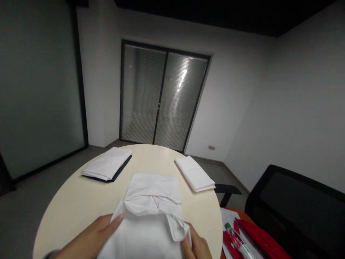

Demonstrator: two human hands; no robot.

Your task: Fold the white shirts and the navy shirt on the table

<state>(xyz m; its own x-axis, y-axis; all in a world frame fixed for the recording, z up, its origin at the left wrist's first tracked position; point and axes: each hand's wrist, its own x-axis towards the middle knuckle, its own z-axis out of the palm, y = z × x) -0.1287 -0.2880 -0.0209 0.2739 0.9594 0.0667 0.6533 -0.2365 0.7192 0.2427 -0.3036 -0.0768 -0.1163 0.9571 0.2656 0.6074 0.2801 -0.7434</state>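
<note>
A white cloth (145,230), partly folded, lies at the near side of the round table. Its far part is flat, and a loose, creased edge runs across its middle. My left hand (106,228) is closed on the cloth's left edge, thumb on top and the other fingers mostly hidden. At the right edge, my right hand (196,244) grips the cloth beside a turned-up corner. The cloth's near end runs out of the bottom of the view.
On the round table (153,158), folded white cloths (107,163) lie on a dark flat item (122,169) at left. Another folded white cloth (195,174) lies at right. A black office chair (293,208) stands at right, near a red item (261,235) and a green-capped bottle (235,239).
</note>
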